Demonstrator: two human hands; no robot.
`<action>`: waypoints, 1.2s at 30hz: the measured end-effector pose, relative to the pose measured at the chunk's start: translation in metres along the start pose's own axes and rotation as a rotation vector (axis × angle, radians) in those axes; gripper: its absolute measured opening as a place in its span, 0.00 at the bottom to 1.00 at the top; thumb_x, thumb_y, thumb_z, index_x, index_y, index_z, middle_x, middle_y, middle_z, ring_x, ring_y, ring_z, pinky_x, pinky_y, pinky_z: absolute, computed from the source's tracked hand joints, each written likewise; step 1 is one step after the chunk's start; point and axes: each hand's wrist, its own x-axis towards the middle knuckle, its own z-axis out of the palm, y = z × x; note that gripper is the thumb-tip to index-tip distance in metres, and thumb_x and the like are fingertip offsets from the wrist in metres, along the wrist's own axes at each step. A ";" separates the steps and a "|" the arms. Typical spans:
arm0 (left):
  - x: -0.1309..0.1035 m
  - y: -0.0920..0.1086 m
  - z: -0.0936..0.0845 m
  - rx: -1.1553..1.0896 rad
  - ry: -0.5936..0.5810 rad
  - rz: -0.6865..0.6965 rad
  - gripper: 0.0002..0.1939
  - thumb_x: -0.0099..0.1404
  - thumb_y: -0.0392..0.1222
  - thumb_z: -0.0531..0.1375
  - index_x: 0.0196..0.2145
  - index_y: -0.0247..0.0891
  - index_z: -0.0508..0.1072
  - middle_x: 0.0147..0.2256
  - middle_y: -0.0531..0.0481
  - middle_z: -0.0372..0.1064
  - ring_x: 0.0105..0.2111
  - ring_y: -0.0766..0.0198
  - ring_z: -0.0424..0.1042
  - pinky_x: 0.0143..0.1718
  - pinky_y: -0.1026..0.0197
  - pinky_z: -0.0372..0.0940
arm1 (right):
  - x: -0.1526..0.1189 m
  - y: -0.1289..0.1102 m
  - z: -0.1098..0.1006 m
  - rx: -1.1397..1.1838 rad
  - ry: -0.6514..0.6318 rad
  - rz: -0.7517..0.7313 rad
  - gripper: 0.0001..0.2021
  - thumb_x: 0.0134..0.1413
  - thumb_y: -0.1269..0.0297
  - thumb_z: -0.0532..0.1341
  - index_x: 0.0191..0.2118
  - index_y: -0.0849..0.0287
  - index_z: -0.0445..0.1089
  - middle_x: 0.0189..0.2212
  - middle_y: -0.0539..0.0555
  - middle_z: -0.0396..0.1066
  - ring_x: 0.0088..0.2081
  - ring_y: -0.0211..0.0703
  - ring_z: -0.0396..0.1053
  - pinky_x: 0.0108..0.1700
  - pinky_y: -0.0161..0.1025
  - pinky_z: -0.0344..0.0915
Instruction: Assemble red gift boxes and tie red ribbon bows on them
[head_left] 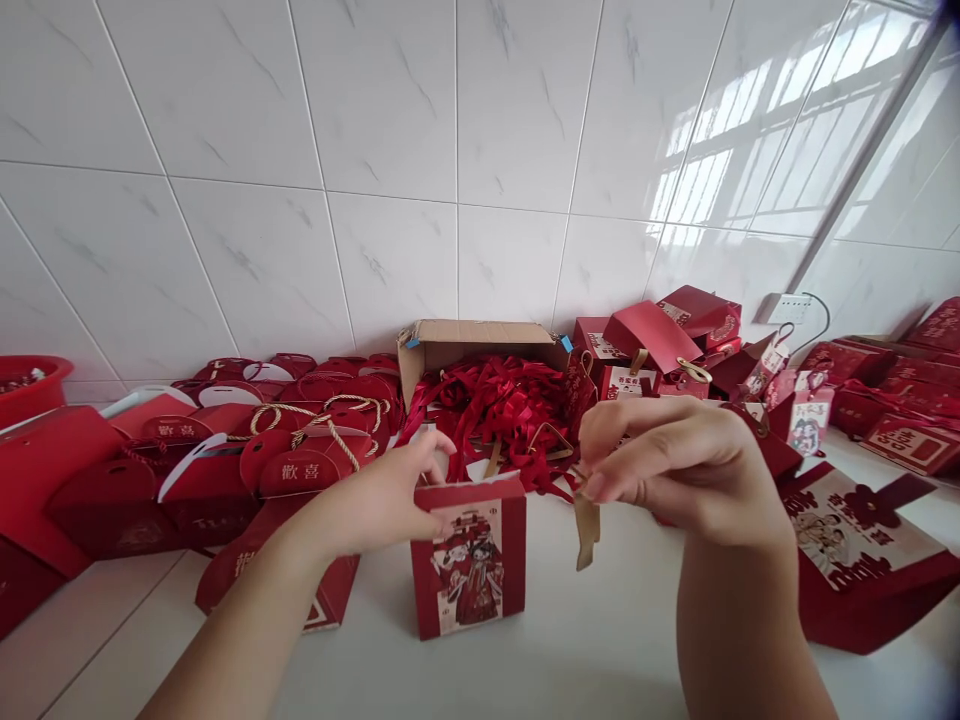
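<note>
An upright red paper gift box (471, 560) with a printed couple in traditional dress stands on the white tabletop in front of me. My left hand (397, 500) grips its upper left edge, thumb on the front and fingers curled over the top. To the right of the box, my right hand (667, 460) is raised above the table and pinches a short gold ribbon (587, 530) that hangs down from the fingertips. Part of the ribbon is hidden by those fingers.
Behind the gift box, an open cardboard box (480, 332) holds tangled red ribbons (510, 400). Several red boxes with gold cords (307, 470) crowd the left; more red boxes (667, 340) are piled at right. A power strip (785, 308) sits by the tiled wall.
</note>
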 end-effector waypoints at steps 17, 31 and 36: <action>0.008 0.031 0.021 -0.661 0.893 0.483 0.16 0.55 0.42 0.69 0.31 0.38 0.64 0.29 0.55 0.71 0.27 0.70 0.71 0.28 0.71 0.67 | 0.023 0.068 0.054 -0.124 0.577 -0.232 0.18 0.52 0.80 0.62 0.40 0.48 0.77 0.31 0.49 0.74 0.35 0.40 0.71 0.38 0.41 0.70; -0.004 0.038 0.043 -0.541 1.069 0.904 0.17 0.60 0.28 0.62 0.43 0.40 0.63 0.36 0.55 0.73 0.34 0.73 0.74 0.38 0.73 0.70 | 0.019 0.045 0.062 -0.244 0.575 -0.455 0.22 0.48 0.86 0.59 0.45 0.56 0.75 0.31 0.51 0.69 0.34 0.39 0.67 0.38 0.45 0.66; -0.005 0.038 0.043 -0.522 1.058 0.901 0.13 0.62 0.29 0.61 0.40 0.40 0.62 0.34 0.55 0.70 0.32 0.74 0.71 0.35 0.74 0.68 | 0.019 0.040 0.066 -0.275 0.548 -0.458 0.22 0.48 0.87 0.58 0.44 0.57 0.75 0.31 0.50 0.69 0.32 0.37 0.66 0.37 0.43 0.65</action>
